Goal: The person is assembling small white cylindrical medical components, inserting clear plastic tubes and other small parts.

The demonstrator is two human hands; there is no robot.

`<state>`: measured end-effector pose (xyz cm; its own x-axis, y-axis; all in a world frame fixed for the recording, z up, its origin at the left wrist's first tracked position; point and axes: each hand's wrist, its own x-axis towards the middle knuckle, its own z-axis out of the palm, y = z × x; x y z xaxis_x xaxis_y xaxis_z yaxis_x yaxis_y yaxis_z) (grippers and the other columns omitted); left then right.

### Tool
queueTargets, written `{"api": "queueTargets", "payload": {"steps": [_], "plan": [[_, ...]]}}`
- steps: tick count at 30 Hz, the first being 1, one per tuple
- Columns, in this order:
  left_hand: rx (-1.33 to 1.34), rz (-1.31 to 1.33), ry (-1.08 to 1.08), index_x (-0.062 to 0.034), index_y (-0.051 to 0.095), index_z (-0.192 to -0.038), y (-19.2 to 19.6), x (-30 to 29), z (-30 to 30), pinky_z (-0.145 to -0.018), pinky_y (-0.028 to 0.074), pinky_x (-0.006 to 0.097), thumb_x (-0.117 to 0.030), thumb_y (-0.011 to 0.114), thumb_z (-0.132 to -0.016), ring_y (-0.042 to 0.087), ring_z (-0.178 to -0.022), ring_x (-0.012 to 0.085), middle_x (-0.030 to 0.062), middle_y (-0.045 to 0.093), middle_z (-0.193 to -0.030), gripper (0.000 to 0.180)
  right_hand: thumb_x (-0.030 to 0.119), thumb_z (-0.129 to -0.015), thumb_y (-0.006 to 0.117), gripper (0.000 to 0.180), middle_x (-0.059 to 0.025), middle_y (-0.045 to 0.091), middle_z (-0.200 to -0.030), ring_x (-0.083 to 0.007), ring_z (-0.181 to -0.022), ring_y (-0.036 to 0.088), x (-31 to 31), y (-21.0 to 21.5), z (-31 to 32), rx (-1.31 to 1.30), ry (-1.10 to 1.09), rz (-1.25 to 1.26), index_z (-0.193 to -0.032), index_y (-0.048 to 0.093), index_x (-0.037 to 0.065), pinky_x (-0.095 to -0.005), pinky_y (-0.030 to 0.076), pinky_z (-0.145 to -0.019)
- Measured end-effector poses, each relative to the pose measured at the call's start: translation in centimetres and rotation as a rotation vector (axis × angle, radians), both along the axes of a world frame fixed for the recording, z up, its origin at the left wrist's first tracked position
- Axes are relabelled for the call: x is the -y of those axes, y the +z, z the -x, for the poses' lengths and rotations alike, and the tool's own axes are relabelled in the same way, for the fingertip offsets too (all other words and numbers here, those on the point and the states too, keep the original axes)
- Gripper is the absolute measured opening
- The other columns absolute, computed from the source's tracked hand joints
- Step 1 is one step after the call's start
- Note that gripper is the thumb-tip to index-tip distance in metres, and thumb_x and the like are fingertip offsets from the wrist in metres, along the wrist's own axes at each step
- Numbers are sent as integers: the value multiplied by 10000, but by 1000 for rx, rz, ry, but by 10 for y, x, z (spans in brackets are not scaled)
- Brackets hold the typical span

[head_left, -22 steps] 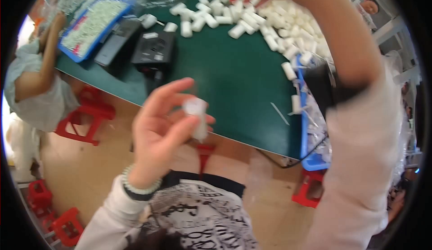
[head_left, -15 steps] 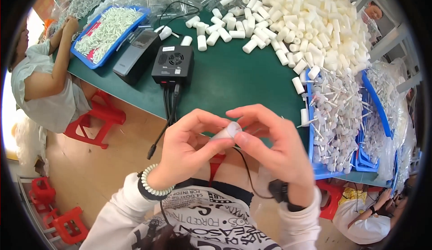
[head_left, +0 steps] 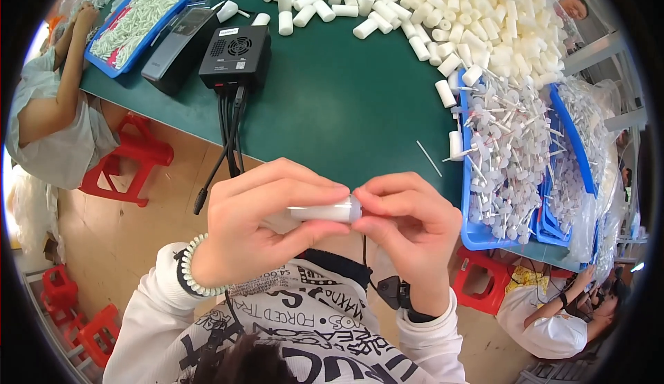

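My left hand [head_left: 259, 211] is closed around a short clear tube with a white cylinder [head_left: 325, 212] inside, held sideways above my lap near the table's edge. At the tube's right end sits a translucent pale cap [head_left: 355, 208]. My right hand [head_left: 408, 221] pinches at this cap with thumb and fingertips; the fingertips hide part of it. Past my right hand, a thin white stick [head_left: 429, 158] lies on the green table [head_left: 339, 107].
White foam cylinders [head_left: 477, 11] are heaped at the far right. A blue tray [head_left: 477, 235] of translucent capped sticks stands to the right. Farther left are a black fan box [head_left: 235, 55] with cables, a grey-black device [head_left: 176, 49] and a blue tray of small white pieces [head_left: 138, 21]. Co-workers sit on both sides.
My right fingers have closed from a looser hold onto the capped end. The tube has turned from slanted to nearly level, and the view has shifted.
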<state>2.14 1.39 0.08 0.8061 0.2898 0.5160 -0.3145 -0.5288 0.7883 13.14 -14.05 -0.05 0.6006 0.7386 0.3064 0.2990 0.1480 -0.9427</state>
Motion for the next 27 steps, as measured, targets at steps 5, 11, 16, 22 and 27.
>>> {"api": "queueTargets", "payload": {"steps": [5, 11, 16, 22, 27], "plan": [[13, -14, -116, 19, 662, -918, -4, 3, 0, -648, 514, 278, -28, 796, -628, 632, -773, 215, 121, 655, -869, 323, -27, -665, 744, 198, -102, 646, -878, -173, -759, 632, 10, -1, -5, 145, 40, -20, -854, 691, -1, -248, 515, -633], [138, -142, -114, 9, 654, -933, -5, 5, -5, -643, 515, 286, -21, 791, -638, 617, -764, 231, 110, 644, -901, 326, -16, -658, 753, 231, -130, 648, -886, -200, -786, 638, 10, -2, 3, 176, -34, -56, -879, 687, -5, -264, 522, -667], [230, -286, -85, -8, 628, -951, -2, 8, -4, -663, 514, 295, 13, 767, -661, 605, -808, 255, 107, 614, -966, 322, -14, -657, 758, 273, -154, 656, -916, -222, -841, 644, 12, -2, 16, -62, -140, -110, -919, 679, -16, -285, 529, -694], [207, -285, -73, -16, 620, -953, 3, 11, 4, -660, 512, 302, -12, 776, -666, 602, -804, 255, 110, 607, -992, 327, -12, -644, 765, 235, -156, 665, -902, -228, -819, 655, 13, 7, 6, -13, -65, -119, -867, 691, -7, -314, 543, -756], [184, -264, -81, -12, 622, -947, 3, 12, 8, -656, 515, 311, -29, 780, -669, 600, -794, 254, 117, 609, -989, 320, -17, -627, 768, 215, -135, 670, -848, -223, -775, 664, 13, 12, 0, 162, 22, -77, -828, 694, -1, -335, 550, -788]]}}
